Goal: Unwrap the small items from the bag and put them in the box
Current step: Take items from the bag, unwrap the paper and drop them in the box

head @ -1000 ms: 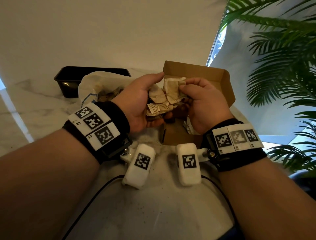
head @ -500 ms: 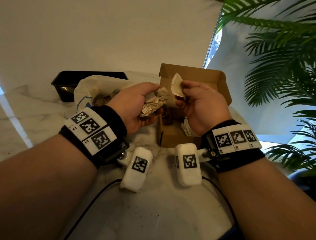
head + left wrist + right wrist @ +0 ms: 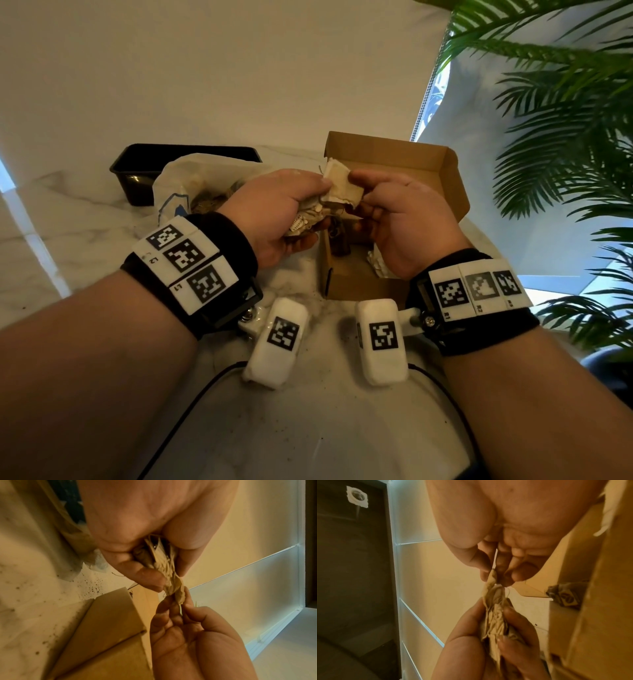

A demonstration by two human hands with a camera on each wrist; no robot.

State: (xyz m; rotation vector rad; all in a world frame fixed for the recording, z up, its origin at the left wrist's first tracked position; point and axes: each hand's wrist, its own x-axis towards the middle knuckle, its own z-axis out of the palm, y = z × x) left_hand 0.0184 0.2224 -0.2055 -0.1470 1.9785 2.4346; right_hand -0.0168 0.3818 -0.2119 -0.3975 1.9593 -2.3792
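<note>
My left hand (image 3: pixel 317 209) grips a crumpled bundle of beige paper wrappers (image 3: pixel 308 219) over the near left corner of the open cardboard box (image 3: pixel 394 154). My right hand (image 3: pixel 356 192) pinches a beige paper flap (image 3: pixel 342 185) at the top of that bundle. In the left wrist view the bundle (image 3: pixel 164 563) sits in the curled left fingers, and the right hand (image 3: pixel 180 605) pinches its tip. In the right wrist view the right hand (image 3: pixel 493 574) nips the wrapper's end (image 3: pixel 491 582). A dark brown item (image 3: pixel 339 240) lies in the box. What the wrappers enclose is hidden.
A white bag (image 3: pixel 174 181) with brownish contents lies open left of the box, and a black tray (image 3: pixel 137 164) stands behind it. White crumpled paper (image 3: pixel 376 263) lies in the box. Palm fronds (image 3: pixel 548 120) hang at the right. Dark crumbs speckle the marble tabletop (image 3: pixel 308 428).
Half a second ago my right hand held a paper piece apart from the bundle. Now both hands have come together and the right pinches a flap at the bundle's top.
</note>
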